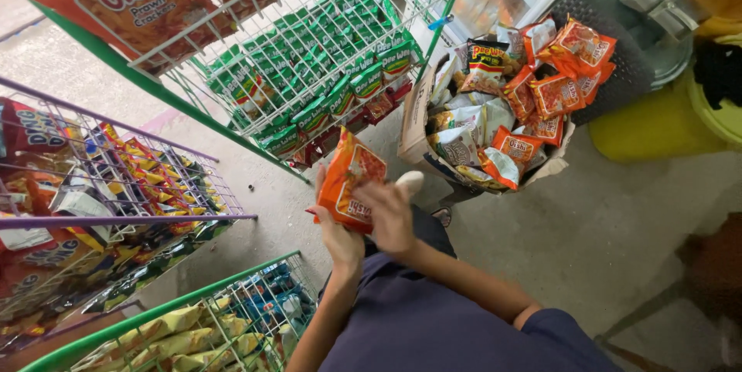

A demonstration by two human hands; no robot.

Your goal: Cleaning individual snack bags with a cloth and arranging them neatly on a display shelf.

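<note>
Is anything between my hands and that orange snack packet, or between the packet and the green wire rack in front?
Nothing between: both the left hand and right hand already grip the orange snack packet. Only open air shows between it and the green wire rack.

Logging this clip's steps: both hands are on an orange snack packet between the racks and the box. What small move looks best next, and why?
Probably lift the orange snack packet toward the white wire rack just ahead. Both the left hand and right hand already hold it upright, and the cardboard box beside it is heaped with similar packets, while the rack shows rows of green ones.
</note>
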